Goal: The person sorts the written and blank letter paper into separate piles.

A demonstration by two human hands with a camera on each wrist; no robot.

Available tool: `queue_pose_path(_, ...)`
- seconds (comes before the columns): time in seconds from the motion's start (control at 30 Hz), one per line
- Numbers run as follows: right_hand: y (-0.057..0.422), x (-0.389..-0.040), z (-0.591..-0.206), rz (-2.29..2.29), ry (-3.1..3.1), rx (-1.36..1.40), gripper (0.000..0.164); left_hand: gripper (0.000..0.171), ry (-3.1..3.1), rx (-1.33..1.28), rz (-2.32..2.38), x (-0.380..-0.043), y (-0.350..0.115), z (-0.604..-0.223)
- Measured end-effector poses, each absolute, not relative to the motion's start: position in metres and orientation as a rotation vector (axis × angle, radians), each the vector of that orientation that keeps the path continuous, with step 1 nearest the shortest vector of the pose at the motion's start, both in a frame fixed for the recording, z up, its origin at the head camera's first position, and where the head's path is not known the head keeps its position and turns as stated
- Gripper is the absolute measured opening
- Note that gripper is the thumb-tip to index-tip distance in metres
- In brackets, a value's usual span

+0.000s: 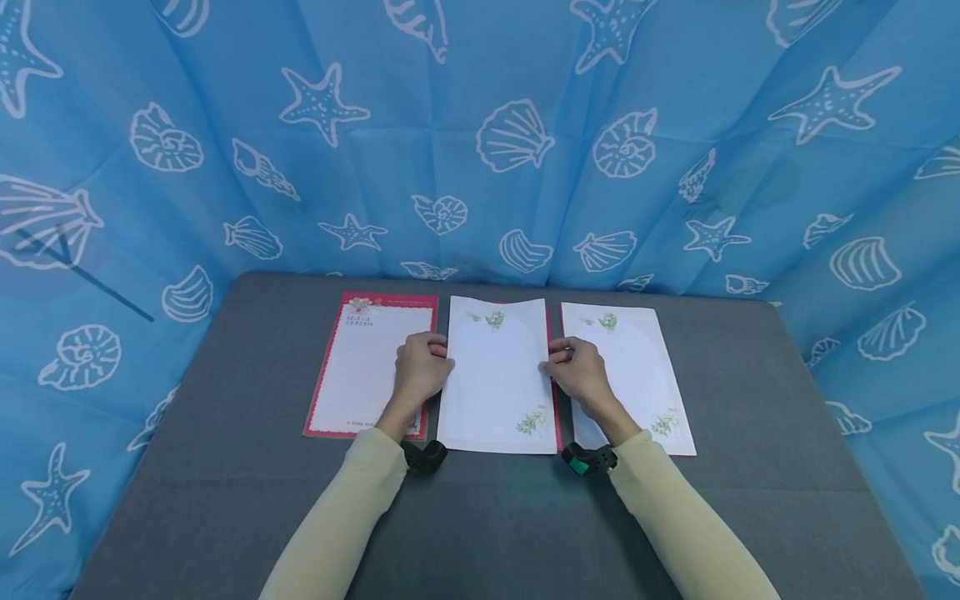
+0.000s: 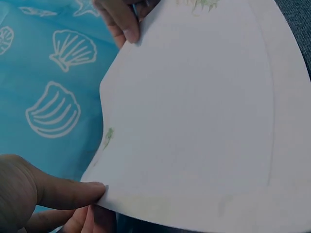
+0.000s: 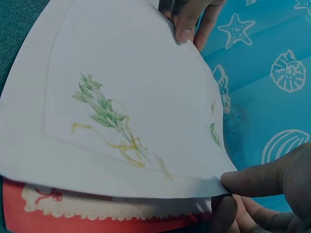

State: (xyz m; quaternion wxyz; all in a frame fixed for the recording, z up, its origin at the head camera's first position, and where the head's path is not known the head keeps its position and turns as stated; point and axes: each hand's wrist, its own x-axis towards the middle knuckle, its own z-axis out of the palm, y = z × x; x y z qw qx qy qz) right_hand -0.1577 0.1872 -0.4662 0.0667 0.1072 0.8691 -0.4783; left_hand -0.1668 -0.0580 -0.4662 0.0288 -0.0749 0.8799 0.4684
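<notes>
Both hands hold one white sheet of paper (image 1: 495, 383) with green leaf prints by its two opposite side edges. My left hand (image 1: 422, 367) pinches the left edge between thumb and fingers. On the opposite edge, my right hand (image 1: 579, 371) pinches in the same way. The sheet bows between them in the wrist views. Beneath it, a red-bordered sheet (image 3: 97, 213) shows along one edge in the right wrist view. The leaf sprig (image 3: 104, 107) is printed near that edge of the white paper.
To the left lies a red-bordered letter sheet (image 1: 360, 367), partly under the left forearm. Another white leaf-print sheet (image 1: 637, 358) lies to the right, with the right hand over its left side. The grey table (image 1: 510, 533) meets a blue seashell curtain (image 1: 450, 167) at the back.
</notes>
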Motion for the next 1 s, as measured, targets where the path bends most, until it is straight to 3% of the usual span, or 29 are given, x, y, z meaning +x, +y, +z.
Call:
queue_pose_path(0.27, 0.19, -0.156, -0.462, -1.495, 2.583, 0.325, 0.025, 0.029, 2.701, -0.182, 1.389, -0.168, -0.066, -0.461)
queue_pose_path(1.0, 0.221, -0.151, -0.444, -1.558, 2.56, 0.319, 0.03, 0.029, 2.633, -0.093, 1.495, -0.171, -0.046, -0.449)
